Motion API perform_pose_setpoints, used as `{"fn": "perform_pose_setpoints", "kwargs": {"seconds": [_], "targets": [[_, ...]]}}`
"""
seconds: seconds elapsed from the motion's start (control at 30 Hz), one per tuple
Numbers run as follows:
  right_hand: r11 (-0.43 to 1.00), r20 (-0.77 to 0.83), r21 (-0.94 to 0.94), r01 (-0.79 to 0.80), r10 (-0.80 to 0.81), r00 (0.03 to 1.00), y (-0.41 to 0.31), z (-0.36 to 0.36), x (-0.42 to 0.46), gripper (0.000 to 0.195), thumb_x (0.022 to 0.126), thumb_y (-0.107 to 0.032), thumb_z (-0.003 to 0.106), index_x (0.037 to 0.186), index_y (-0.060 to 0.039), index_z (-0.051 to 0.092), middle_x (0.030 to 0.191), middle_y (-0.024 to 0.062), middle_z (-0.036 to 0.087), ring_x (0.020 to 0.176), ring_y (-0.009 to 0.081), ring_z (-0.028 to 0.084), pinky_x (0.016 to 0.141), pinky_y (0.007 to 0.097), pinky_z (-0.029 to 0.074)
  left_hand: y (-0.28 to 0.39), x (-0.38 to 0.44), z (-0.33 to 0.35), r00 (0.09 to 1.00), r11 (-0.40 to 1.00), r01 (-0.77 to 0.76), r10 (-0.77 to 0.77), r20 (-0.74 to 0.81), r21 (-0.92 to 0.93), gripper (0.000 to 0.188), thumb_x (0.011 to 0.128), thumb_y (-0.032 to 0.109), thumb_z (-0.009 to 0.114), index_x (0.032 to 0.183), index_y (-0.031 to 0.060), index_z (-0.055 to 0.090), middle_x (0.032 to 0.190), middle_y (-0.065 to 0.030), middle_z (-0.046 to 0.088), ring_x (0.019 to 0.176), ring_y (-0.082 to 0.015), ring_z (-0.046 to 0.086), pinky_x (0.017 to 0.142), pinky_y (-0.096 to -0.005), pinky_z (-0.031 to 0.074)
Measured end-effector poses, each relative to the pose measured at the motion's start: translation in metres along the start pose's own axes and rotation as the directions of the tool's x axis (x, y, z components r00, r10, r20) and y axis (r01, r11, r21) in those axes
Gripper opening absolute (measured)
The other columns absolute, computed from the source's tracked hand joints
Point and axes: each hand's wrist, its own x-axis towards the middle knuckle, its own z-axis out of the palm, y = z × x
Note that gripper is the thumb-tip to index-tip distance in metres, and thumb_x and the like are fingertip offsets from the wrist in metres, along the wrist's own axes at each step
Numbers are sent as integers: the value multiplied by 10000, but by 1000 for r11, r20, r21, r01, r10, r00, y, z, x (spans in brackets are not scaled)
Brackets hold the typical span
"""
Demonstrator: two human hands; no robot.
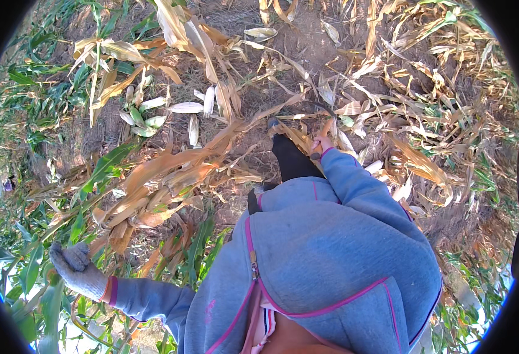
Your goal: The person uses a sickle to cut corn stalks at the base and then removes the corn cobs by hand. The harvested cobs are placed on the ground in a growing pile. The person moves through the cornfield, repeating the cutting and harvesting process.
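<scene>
My right hand (pixel 323 145), bare, is wrapped around the wooden handle (pixel 328 127) of a sickle. Its dark curved blade (pixel 320 106) points away from me, low over dry corn leaves. My left hand (pixel 74 267) wears a grey knit glove and is stretched out to the left among standing green corn leaves (pixel 31 270). The fingers of that hand are curled, but whether a stalk lies inside them cannot be seen. Dry tan corn leaves (pixel 166 172) on leaning stalks cross the ground between the glove and my foot.
Several pale husked corn ears (pixel 186 107) lie on the soil ahead to the left. Cut dry stalks and leaves (pixel 418 101) cover the ground on the right. My shoe (pixel 272 122) stands on bare soil beside a dry leaf. Green corn (pixel 25 119) grows along the far left.
</scene>
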Motion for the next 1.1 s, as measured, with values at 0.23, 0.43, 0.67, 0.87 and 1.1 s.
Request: {"fn": "perform_pose_setpoints", "kwargs": {"seconds": [0.23,0.43,0.67,0.87,1.1], "targets": [[971,-26,199,-134,141,990,-25,-11,23,108,750,-45,497,677,-66,421,534,40,424,457,168,436,431,283,402,4,19,96,987,965,-107,74,143,240,361,935,220,415,1109,-86,496,598,15,289,490,-78,272,497,-226,318],[860,34,456,-229,240,970,-87,19,12,166,760,-51,508,641,-79,395,531,17,422,433,117,409,400,254,382,-18,41,207,960,975,-92,34,276,201,265,895,180,505,1054,-28,541,573,-2,420,429,-74,349,410,-225,339],[987,54,161,-27,19,998,-112,39,-28,211,793,-109,512,622,-107,389,517,0,404,413,117,392,389,248,367,-62,64,295,836,992,27,-89,541,122,299,856,155,569,1100,-5,503,821,-110,613,484,-73,462,434,-230,424],[999,115,33,27,-30,993,-118,35,-33,238,784,-127,526,600,-118,375,520,-9,392,417,112,383,390,233,350,-112,87,355,802,989,100,-145,580,110,271,768,163,653,960,4,547,574,-50,519,441,-127,484,390,-246,383],[969,33,-195,152,-148,988,-97,56,-39,148,790,-116,547,684,-76,451,529,5,410,398,106,384,367,232,347,-149,133,414,857,998,66,-62,512,9,267,788,175,652,961,4,541,855,-92,570,649,-152,574,481,-257,446]]}}
